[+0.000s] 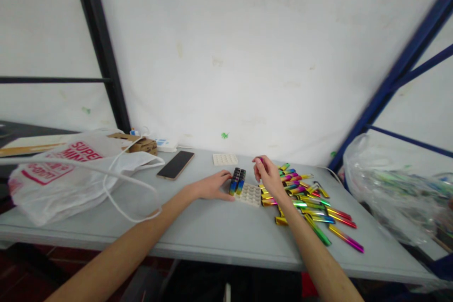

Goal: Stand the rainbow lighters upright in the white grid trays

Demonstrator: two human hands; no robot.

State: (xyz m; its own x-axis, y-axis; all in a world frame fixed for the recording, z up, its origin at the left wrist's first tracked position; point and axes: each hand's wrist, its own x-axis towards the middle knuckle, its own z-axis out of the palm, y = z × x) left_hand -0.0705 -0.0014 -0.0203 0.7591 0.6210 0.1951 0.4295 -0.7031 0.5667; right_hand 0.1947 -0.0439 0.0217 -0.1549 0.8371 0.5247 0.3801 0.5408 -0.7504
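Curled closed, the right hand (268, 173) seems to pinch one lighter (261, 159) near the white gridded tray's (253, 195) far right corner; the loosely open left hand (213, 185) flanks the upright lighters (238, 180) at its left. Lowering straight should spare them.

1. I see the loose tubes (314, 212) in shiny gold, green, red, magenta and blue, several changing from one hue to another along their length.
2. The standing tubes (237, 182) show me black tops over blue that fades into yellow.
3. Front tray (252, 196) and rear tray (225, 159) both reach me as off-white, patterned in regular rows.
4. I get a black screen and gold edge on the phone (176, 165).
5. The bag (60, 193) reads white with red lettering; the box (146, 146), brown.
6. My view has a pale grey table (212, 231) and a white wall (226, 56) with green smudges.
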